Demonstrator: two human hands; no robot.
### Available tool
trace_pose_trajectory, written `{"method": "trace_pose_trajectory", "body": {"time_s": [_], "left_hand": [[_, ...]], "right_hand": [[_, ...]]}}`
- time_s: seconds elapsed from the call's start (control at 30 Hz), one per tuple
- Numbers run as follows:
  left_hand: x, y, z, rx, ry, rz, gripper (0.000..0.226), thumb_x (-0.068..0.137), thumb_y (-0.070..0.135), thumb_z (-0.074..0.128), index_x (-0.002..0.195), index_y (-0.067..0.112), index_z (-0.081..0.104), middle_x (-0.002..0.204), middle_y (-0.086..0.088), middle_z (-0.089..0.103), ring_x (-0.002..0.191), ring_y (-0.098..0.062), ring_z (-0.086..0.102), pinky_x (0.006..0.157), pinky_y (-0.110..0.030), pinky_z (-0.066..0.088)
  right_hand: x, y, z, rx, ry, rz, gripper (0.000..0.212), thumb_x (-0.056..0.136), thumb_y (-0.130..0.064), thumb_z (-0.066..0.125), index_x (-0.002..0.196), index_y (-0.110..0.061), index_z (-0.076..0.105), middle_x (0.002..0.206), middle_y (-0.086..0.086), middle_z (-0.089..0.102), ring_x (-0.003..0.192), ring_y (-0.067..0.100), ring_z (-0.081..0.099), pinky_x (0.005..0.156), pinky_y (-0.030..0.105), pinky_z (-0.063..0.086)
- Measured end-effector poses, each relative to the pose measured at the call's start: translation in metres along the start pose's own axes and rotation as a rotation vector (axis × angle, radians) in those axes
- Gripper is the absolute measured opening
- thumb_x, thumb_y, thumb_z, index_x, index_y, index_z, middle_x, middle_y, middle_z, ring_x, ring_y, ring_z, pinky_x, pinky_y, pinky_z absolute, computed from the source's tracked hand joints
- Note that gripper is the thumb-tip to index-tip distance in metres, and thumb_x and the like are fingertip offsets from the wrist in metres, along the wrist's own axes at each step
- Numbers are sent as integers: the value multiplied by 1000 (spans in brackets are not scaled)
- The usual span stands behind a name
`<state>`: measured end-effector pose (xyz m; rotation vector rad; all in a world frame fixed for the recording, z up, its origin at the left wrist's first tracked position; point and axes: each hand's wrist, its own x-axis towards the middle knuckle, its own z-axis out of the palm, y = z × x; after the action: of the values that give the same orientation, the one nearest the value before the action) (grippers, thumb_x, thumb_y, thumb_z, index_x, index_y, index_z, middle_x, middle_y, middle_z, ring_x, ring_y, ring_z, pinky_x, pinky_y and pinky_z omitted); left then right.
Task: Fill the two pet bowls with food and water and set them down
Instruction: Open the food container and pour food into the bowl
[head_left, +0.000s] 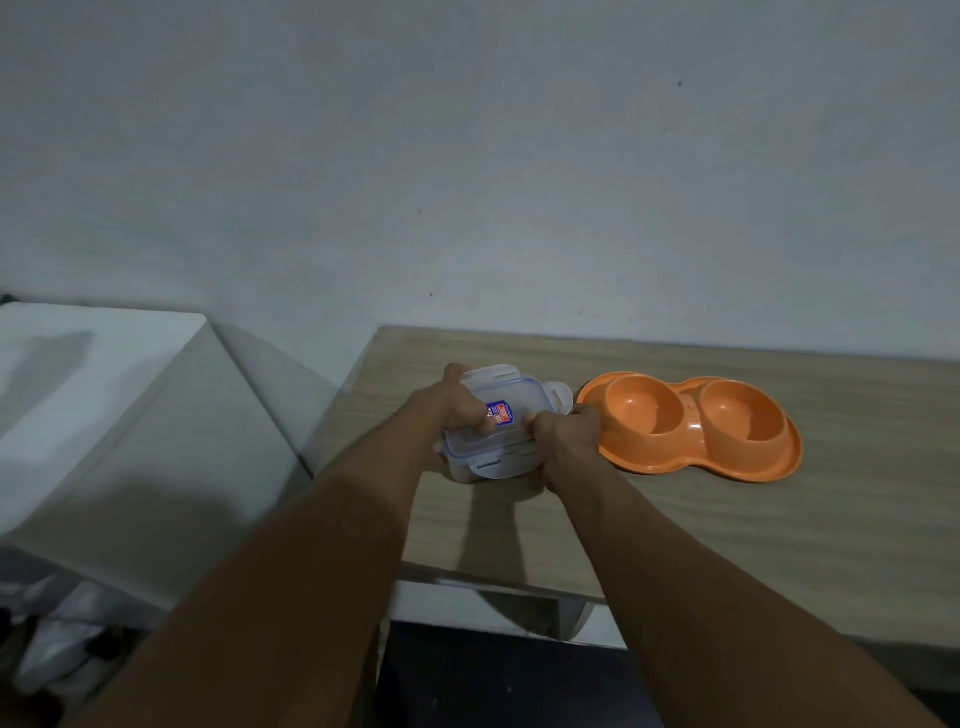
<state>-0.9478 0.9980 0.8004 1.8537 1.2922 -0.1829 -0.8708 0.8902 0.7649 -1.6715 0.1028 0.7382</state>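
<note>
Pale grey wall (519, 156) fills the upper half of the head view, bare but for a few small dark specks. Below it, in the lower right of the frame, a light wood-grain table (779, 545) runs along the wall, its near edge cutting across the lower middle. At the left edge sits a white boxy unit (104, 395) with a smooth top, and under it, in the lower left corner, some pale crumpled items too dim to identify.

Near the centre of the frame, on the table's left part, stands a clear plastic container (493, 431) with a blue-rimmed snap-lock lid. Its side flaps stick outward at the far and right edges, and another flap shows at the near edge. A small blue and red label (501, 413) lies on the lid; its writing is too small to read, and no brand can be made out. What is inside the container cannot be told.

Both bare forearms reach in from the bottom. The left hand (457, 402) is closed over the container's left side, thumb across the lid beside the label. The right hand (563, 434) is curled around the container's right near corner, fingers pressed to the lid edge.

Just right of the container, touching or nearly touching the right hand, lies an orange double pet bowl (696, 423), 1 moulded piece with 2 round wells side by side. Both wells look empty and dry.
</note>
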Motion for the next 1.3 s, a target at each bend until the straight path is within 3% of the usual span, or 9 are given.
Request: {"method": "trace_pose_trajectory", "body": {"time_s": [0.17,0.27,0.37,0.47,0.67,0.8,1.03,1.17,1.3], "left_hand": [[-12,-1,-4,79,144,20,69,75,12,75,132,20,38,116,-18,57,103,-38,61,66,-39,52],[-12,-1,0,104,222,35,64,74,16,76,128,20,43,119,-16,58,109,-34,58,82,-39,51],[-14,3,1,117,268,-15,66,70,24,79,126,31,44,125,-19,50,112,-37,53,78,-39,51],[-16,8,-1,108,265,-29,72,67,23,80,128,36,43,126,-18,49,112,-37,53,75,-40,53],[-31,10,-6,89,235,4,76,73,19,82,136,23,40,124,-13,58,111,-34,58,78,-35,49],[-47,11,3,57,229,-5,73,75,16,79,137,20,39,124,-14,57,111,-34,60,75,-32,46],[-77,8,37,2,233,-37,82,74,16,81,141,24,36,125,-18,57,114,-37,60,88,-43,52],[-94,-1,59,11,198,-59,90,69,18,84,142,29,34,139,-17,42,112,-40,57,70,-44,57],[-102,-15,83,37,155,-54,99,72,16,83,149,30,23,144,-17,41,117,-38,54,90,-51,53]], "right_hand": [[2,-7,-3,-121,-14,-39,48,71,-11,76,102,-22,41,109,13,59,99,35,61,87,52,55],[5,-11,-6,-229,-29,-80,46,72,-15,76,104,-19,43,108,11,59,99,35,61,86,53,55],[8,-15,-10,-265,-16,-110,33,80,-14,69,107,-13,49,104,12,60,95,34,62,80,44,55],[11,-18,-14,-319,4,-152,32,85,-13,63,116,-8,56,108,14,63,98,34,61,80,38,49],[13,-23,-26,-388,-39,-148,34,88,-14,58,120,-2,59,118,19,64,109,38,61,82,38,49],[4,-26,-36,-441,17,-170,34,86,-19,61,116,-5,60,116,17,65,108,40,62,92,46,53],[-8,-11,-72,-466,-28,-212,32,85,-18,60,116,-7,59,116,17,65,108,41,60,92,43,51],[-18,7,-92,-491,-19,-195,32,86,-19,60,116,-7,57,117,19,63,109,41,60,95,49,50],[-28,28,-107,-528,18,-142,30,89,-20,60,117,-10,56,118,17,62,109,38,59,95,51,50]]}}
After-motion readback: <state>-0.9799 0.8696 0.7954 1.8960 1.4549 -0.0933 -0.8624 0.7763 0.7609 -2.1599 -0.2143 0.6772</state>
